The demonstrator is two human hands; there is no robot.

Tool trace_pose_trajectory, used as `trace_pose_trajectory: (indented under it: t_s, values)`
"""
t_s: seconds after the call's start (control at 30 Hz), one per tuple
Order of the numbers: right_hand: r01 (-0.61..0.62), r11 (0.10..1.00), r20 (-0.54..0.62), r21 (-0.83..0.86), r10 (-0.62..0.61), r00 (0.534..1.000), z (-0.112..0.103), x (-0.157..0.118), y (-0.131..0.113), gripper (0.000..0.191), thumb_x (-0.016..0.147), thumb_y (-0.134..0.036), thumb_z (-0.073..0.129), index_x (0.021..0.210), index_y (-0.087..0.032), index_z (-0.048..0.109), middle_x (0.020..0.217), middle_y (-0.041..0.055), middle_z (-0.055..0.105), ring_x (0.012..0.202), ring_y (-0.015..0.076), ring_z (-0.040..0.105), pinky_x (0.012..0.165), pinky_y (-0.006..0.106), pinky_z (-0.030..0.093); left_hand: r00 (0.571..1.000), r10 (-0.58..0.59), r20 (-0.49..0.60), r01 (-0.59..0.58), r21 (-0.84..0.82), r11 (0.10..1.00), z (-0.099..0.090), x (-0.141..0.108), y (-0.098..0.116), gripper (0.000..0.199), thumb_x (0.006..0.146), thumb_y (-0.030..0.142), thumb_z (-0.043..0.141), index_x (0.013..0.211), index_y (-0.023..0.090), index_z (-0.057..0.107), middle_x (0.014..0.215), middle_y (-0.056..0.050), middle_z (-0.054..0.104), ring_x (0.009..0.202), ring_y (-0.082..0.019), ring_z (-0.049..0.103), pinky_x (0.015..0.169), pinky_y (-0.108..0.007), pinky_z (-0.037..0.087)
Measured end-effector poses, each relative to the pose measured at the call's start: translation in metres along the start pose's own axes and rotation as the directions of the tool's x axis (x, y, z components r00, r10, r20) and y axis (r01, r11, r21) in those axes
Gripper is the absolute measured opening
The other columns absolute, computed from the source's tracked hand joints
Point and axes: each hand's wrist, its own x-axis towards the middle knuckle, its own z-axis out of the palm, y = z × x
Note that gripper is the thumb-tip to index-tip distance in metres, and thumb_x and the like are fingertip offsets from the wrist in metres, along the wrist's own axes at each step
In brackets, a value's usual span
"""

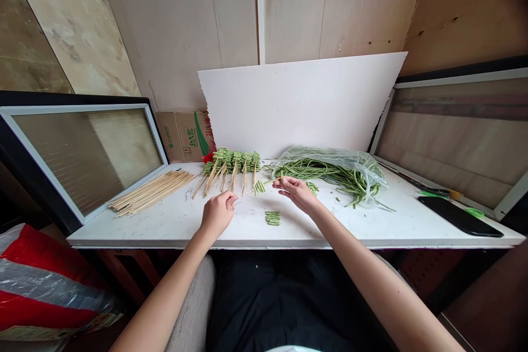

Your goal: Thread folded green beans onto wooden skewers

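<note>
My left hand (218, 212) is closed on the end of a thin bamboo skewer (246, 193). Cut green bean pieces (259, 187) are threaded side by side on that skewer. My right hand (296, 192) is at the skewer's other end, its fingers pinching a short green bean piece. Below, between the hands, a small row of cut bean pieces (273, 218) lies on the white table. More cut pieces (312, 187) lie partly hidden behind my right hand.
Finished bean skewers (233, 162) are stacked at the back, left of centre. Bare bamboo skewers (152, 192) lie at left. Long green beans (325, 171) spill from a clear plastic bag (367, 160). A black phone (458, 215) rests at right; a white board (301, 104) stands behind.
</note>
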Motion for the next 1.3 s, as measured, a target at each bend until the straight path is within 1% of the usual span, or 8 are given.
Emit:
trace_pose_trajectory:
  t_s: [0.17, 0.3, 0.5, 0.7, 0.83, 0.97, 1.2, 1.3]
  values:
    - [-0.005, 1.0, -0.034, 0.003, 0.005, 0.999, 0.002, 0.0, -0.0013, 0.05, 0.079, -0.066, 0.078, 0.104, -0.023, 0.072, 0.121, 0.0122, 0.075, 0.122, 0.0279, 0.066, 0.096, 0.038, 0.05, 1.0, -0.001, 0.01, 0.001, 0.007, 1.0, 0.0009, 0.0, -0.0004, 0.023, 0.098, 0.024, 0.052, 0.085, 0.024, 0.071, 0.071, -0.001, 0.072, 0.067, -0.019, 0.065, 0.068, -0.028, 0.043]
    - [-0.005, 1.0, -0.035, 0.005, 0.005, 0.999, 0.0014, 0.0007, -0.0005, 0.052, 0.078, -0.066, 0.079, 0.105, -0.022, 0.072, 0.121, 0.0128, 0.075, 0.121, 0.0277, 0.066, 0.093, 0.036, 0.05, 1.0, -0.007, 0.018, 0.007, 0.009, 1.0, 0.0014, -0.0004, 0.0002, 0.023, 0.098, 0.025, 0.052, 0.084, 0.024, 0.071, 0.07, -0.001, 0.071, 0.067, -0.02, 0.064, 0.067, -0.027, 0.042]
    - [0.01, 1.0, -0.036, -0.027, -0.011, 0.999, -0.0017, 0.0011, 0.0009, 0.052, 0.081, -0.065, 0.077, 0.111, -0.023, 0.074, 0.122, 0.013, 0.075, 0.122, 0.0279, 0.065, 0.094, 0.037, 0.049, 1.0, -0.012, 0.018, 0.012, 0.018, 1.0, 0.0002, -0.0008, 0.0007, 0.023, 0.096, 0.023, 0.053, 0.084, 0.024, 0.072, 0.068, -0.001, 0.07, 0.066, -0.019, 0.063, 0.066, -0.028, 0.041]
    - [0.024, 0.996, -0.044, -0.087, -0.028, 0.999, -0.0016, 0.0003, -0.0004, 0.047, 0.083, -0.064, 0.075, 0.107, -0.023, 0.077, 0.121, 0.013, 0.075, 0.123, 0.0288, 0.064, 0.095, 0.038, 0.048, 1.0, -0.02, 0.008, 0.02, 0.025, 0.999, 0.0002, -0.0004, -0.0011, 0.022, 0.094, 0.022, 0.054, 0.084, 0.025, 0.073, 0.071, -0.002, 0.072, 0.067, -0.02, 0.064, 0.067, -0.028, 0.042]
    - [0.037, 0.999, -0.054, -0.032, -0.039, 0.998, -0.0008, 0.0006, -0.0001, 0.045, 0.08, -0.062, 0.079, 0.105, -0.024, 0.077, 0.117, 0.0121, 0.077, 0.121, 0.0287, 0.065, 0.093, 0.038, 0.048, 1.0, -0.018, -0.001, 0.018, 0.018, 1.0, 0.0001, -0.0001, -0.0014, 0.022, 0.095, 0.022, 0.054, 0.086, 0.025, 0.074, 0.069, -0.001, 0.071, 0.067, -0.02, 0.063, 0.067, -0.028, 0.042]
    - [0.036, 0.998, -0.047, 0.045, -0.033, 0.998, -0.0017, 0.0011, 0.0013, 0.041, 0.079, -0.057, 0.082, 0.104, -0.025, 0.077, 0.116, 0.0109, 0.077, 0.119, 0.0272, 0.067, 0.092, 0.036, 0.049, 1.0, -0.014, -0.004, 0.014, 0.021, 1.0, 0.0007, -0.0002, -0.0012, 0.022, 0.094, 0.021, 0.054, 0.084, 0.024, 0.073, 0.071, -0.002, 0.072, 0.065, -0.019, 0.062, 0.068, -0.028, 0.042]
    - [0.031, 0.997, -0.039, 0.073, -0.028, 0.999, -0.0024, 0.0009, 0.0005, 0.039, 0.078, -0.055, 0.084, 0.102, -0.025, 0.08, 0.117, 0.0107, 0.078, 0.116, 0.0275, 0.069, 0.091, 0.036, 0.05, 1.0, -0.013, 0.001, 0.013, 0.027, 1.0, 0.0001, 0.0, -0.0003, 0.021, 0.093, 0.019, 0.055, 0.084, 0.024, 0.073, 0.072, -0.002, 0.073, 0.067, -0.02, 0.063, 0.068, -0.028, 0.041]
    - [0.027, 0.996, -0.043, 0.09, -0.024, 0.999, -0.0015, 0.0001, -0.0021, 0.037, 0.077, -0.053, 0.086, 0.099, -0.024, 0.081, 0.114, 0.011, 0.078, 0.115, 0.0282, 0.07, 0.092, 0.037, 0.051, 1.0, -0.026, 0.001, 0.026, 0.026, 0.999, -0.0004, 0.0005, -0.0002, 0.02, 0.093, 0.019, 0.056, 0.083, 0.023, 0.073, 0.072, -0.002, 0.073, 0.067, -0.02, 0.063, 0.068, -0.028, 0.041]
